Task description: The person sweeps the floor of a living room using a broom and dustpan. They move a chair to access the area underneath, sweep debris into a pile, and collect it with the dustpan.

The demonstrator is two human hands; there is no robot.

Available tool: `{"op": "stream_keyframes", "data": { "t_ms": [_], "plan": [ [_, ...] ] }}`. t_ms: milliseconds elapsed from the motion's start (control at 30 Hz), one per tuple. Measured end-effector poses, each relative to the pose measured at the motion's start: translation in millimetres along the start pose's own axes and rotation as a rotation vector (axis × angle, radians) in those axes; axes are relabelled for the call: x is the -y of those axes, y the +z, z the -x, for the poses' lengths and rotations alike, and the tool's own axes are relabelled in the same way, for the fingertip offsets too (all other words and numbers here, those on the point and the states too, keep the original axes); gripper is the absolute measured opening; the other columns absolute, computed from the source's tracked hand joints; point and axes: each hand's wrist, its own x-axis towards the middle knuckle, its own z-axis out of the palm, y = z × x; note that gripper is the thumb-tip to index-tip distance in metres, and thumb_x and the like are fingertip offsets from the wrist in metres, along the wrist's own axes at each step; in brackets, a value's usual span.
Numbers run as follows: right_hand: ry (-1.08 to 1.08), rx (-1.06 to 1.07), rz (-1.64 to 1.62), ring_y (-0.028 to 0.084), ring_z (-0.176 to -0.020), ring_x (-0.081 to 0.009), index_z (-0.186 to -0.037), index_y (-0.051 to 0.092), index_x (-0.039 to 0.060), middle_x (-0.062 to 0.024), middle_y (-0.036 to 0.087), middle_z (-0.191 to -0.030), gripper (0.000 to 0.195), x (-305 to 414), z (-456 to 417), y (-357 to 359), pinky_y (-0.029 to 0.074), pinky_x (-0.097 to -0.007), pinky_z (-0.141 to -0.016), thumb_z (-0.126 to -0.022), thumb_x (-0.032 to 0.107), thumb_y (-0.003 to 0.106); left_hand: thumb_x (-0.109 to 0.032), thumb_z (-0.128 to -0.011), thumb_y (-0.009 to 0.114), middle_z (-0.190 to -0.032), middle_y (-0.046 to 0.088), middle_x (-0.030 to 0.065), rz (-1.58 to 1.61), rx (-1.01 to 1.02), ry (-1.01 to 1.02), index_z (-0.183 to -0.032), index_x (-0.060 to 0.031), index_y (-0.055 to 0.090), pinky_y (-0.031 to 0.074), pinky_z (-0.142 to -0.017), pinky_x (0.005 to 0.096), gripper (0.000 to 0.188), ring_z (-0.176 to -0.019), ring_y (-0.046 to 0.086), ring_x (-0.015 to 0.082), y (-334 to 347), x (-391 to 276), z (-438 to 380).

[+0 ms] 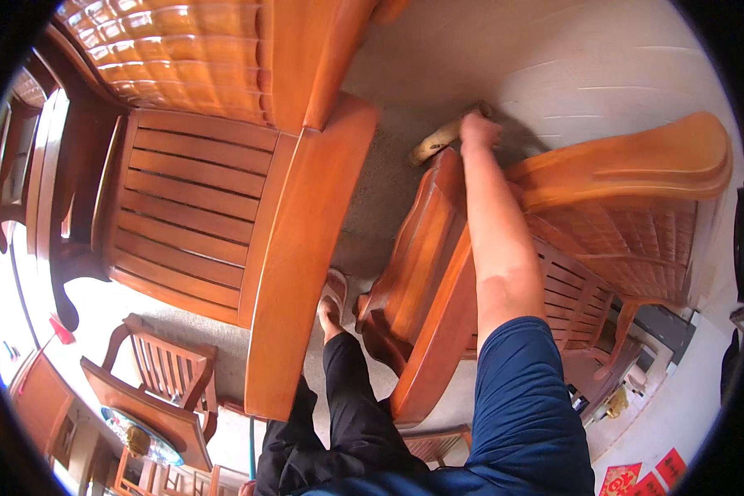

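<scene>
My right hand (480, 131) reaches far forward, closed around one end of a short bamboo-like tube (437, 141) by the wall. The tube lies slantwise past the back corner of a wooden armchair or sofa, its other end pointing left. At the bottom edge, only a small part of my left hand (247, 488) shows, at the lower end of a thin teal pole (252, 443). Its fingers seem to wrap the pole, whose upper part goes behind the broad wooden armrest (304, 260).
A slatted wooden seat (189, 211) stands left, a carved wooden seat (570, 291) right, with a narrow floor gap (372, 186) between them. My sandalled foot (333, 301) is in it. A pale wall (595, 80) rises ahead. A wooden table (155, 415) and chair (167, 359) stand lower left.
</scene>
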Motion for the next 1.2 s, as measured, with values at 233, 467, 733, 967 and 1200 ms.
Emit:
{"op": "stream_keyframes", "data": {
  "t_ms": [233,467,733,967,1200],
  "plan": [
    [-0.885,0.27,1.025,0.042,-0.134,-0.0381,-0.143,0.048,0.0072,-0.016,0.042,-0.148,0.055,-8,4,-20,0.044,-0.0517,-0.104,-0.092,0.026,0.057,-0.027,-0.089,0.063,-0.085,0.07,0.0189,-0.006,-0.01,0.042,-0.102,-0.008,0.07,0.053,-0.075,0.0465,0.024,-0.084,0.07,0.0335,-5,10,8],
    [-0.68,0.376,1.181,0.038,-0.138,-0.0351,-0.13,0.064,0.009,-0.0132,0.04,-0.151,0.041,1,-29,-38,0.041,-0.048,-0.11,-0.091,0.021,0.057,-0.025,-0.088,0.064,-0.084,0.07,0.0186,0.006,-0.004,-0.008,-0.101,-0.0077,0.07,0.054,-0.075,0.0456,0.022,-0.083,0.07,0.0334,-5,25,39],
    [-0.613,0.364,0.998,0.042,-0.137,-0.0387,-0.127,0.064,0.0021,-0.0169,0.042,-0.151,0.039,10,-11,-57,0.039,-0.0477,-0.113,-0.092,0.016,0.052,-0.023,-0.087,0.065,-0.084,0.07,0.0183,0.013,-0.021,0.022,-0.1,-0.0074,0.07,0.054,-0.074,0.0445,0.02,-0.083,0.07,0.0332,-15,24,45],
    [-1.053,0.721,0.827,0.064,-0.093,-0.0354,-0.084,0.066,0.0007,-0.0199,0.065,-0.09,0.016,-16,199,-127,0.054,-0.0485,-0.08,-0.085,0.016,0.065,-0.021,-0.086,0.066,-0.083,0.07,0.018,0.028,-0.078,0.13,-0.099,-0.0071,0.07,0.054,-0.074,0.0436,0.019,-0.082,0.071,0.0331,-35,39,60],
    [-0.94,1.59,0.568,0.064,-0.1,-0.0407,-0.104,0.064,0.0003,-0.0215,0.066,-0.104,0.027,-187,430,-261,0.052,-0.0501,-0.083,-0.089,0.023,0.06,-0.019,-0.085,0.067,-0.082,0.07,0.0178,0.052,-0.165,0.391,-0.098,-0.0068,0.07,0.055,-0.074,0.0426,0.017,-0.082,0.071,0.033,-62,80,59]
  ]
}}
